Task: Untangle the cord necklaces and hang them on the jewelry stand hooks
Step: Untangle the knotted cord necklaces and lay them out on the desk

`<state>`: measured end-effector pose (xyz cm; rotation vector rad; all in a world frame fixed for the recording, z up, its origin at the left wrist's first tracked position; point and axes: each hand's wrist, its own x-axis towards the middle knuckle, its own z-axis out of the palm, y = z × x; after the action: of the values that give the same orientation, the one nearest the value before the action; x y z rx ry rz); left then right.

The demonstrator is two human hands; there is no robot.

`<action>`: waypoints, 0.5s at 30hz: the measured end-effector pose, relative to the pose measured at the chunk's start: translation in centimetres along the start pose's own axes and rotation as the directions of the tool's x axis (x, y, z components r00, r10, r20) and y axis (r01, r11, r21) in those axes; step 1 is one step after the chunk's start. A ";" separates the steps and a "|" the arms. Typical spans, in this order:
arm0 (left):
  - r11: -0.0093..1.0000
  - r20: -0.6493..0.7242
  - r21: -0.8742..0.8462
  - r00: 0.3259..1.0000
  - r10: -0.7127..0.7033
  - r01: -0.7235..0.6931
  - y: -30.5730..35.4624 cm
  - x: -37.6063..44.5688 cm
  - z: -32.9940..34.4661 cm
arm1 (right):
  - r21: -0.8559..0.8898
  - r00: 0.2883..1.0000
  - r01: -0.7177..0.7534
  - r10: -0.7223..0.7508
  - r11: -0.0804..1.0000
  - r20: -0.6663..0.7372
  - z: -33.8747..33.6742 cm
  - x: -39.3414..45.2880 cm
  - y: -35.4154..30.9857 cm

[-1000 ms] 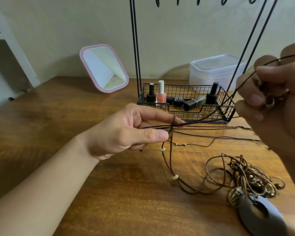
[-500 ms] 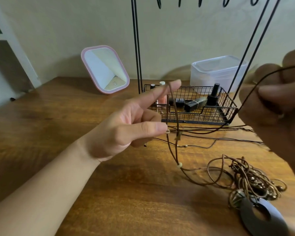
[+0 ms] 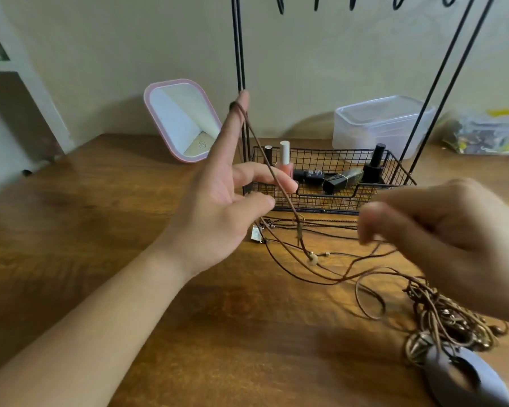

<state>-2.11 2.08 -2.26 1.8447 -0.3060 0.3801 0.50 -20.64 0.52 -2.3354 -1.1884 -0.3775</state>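
Head view. The left hand (image 3: 218, 207) is raised above the table (image 3: 100, 230) with its index finger (image 3: 235, 124) straight and pointing up; a brown cord necklace (image 3: 279, 183) is looped over that fingertip and hangs down across the other fingers, which are loosely spread and grip nothing. Pale beads (image 3: 313, 259) sit on the cord where it nears the table. The right hand (image 3: 441, 239) is blurred, its fingers curled; a thin cord runs toward them, but whether they pinch it cannot be told. Further cords (image 3: 321, 227) lie loose on the wood just in front of the wire basket (image 3: 329, 201). A tangled heap of cords (image 3: 441, 321) rests at the lower right, touching a grey oval pendant (image 3: 465, 377). The jewelry stand (image 3: 239, 54) rises from the basket as thin black rods, its hooks (image 3: 280, 4) at the top edge. The basket holds nail polish bottles (image 3: 285, 163). Behind stand a pink-framed mirror (image 3: 182, 118) and a clear plastic box (image 3: 382, 124).
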 end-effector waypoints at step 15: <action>0.995 0.104 0.027 0.990 0.096 -0.099 0.2 -0.3 -0.3 | 0.025 0.975 -0.059 0.063 0.998 -0.215 4.0 1.0 1.0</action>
<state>-2.52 2.35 -2.13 1.8890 -0.4644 0.3593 1.98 -18.32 -2.68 -2.2431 -1.0103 -0.5801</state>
